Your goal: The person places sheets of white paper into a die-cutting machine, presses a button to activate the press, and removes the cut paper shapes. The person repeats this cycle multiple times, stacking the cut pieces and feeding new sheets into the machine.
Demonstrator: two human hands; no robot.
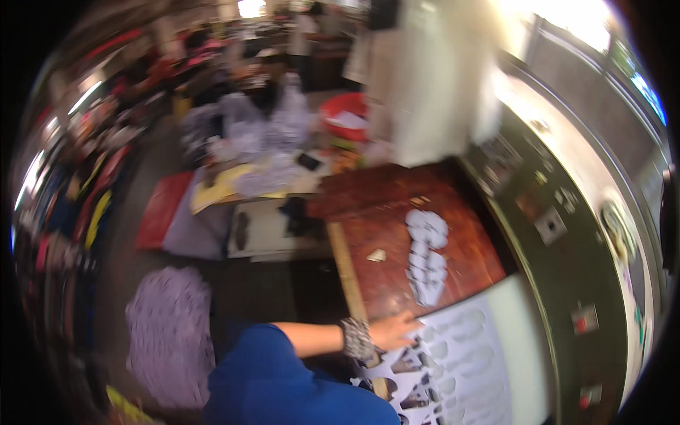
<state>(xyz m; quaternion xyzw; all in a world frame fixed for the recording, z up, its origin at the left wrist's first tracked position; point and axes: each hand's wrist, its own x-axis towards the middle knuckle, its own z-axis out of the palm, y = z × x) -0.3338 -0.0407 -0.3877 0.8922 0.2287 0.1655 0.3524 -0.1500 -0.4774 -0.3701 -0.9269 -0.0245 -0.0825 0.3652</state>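
The white sheet is thin and pale with a faint lilac cast, riddled with rounded, elongated cut-outs; it lies under and to the right of the left hand, running back toward the body; some openings near the hand show dark, those farther right show pale, and a smooth pale board borders its far right side. The left arm comes from a blue sleeve and stretches rightward, nearly straight at the wrist, where a patterned band sits; the fingers extend, loosely spread, over the sheet's corner; they are blurred, so I cannot tell whether they pinch it or only rest there; the right hand is out of view. Just ahead of the fingertips, white cut pieces lie in a cluster on a reddish-brown wooden board; well to the left of the hand stands a lilac stack of perforated sheets.
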